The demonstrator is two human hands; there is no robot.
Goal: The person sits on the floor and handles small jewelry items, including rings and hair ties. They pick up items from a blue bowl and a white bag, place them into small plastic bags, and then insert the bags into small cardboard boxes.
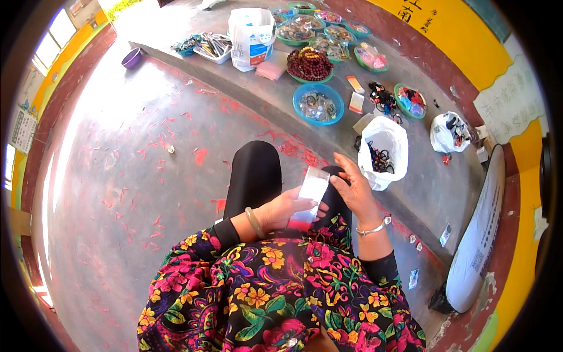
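My left hand (291, 206), closed, grips a flat white packet (315, 186) above my lap. The packet is tilted, with a shiny clear upper end and a pinkish-red lower end. Just right of its upper end is my right hand (355, 190), fingers raised and apart, thumb close to the packet's edge. Whether the thumb touches it I cannot tell. Past my right hand stands an open white plastic bag (399, 146) with dark, cord-like items inside.
On the raised step are a blue basin (329, 117) of small clear packets, a green basin of dark red beads (309, 63), several other filled basins, and a white bag (251, 35). A long wrapped bundle (476, 234) leans at right. Red scraps litter the floor (135, 205).
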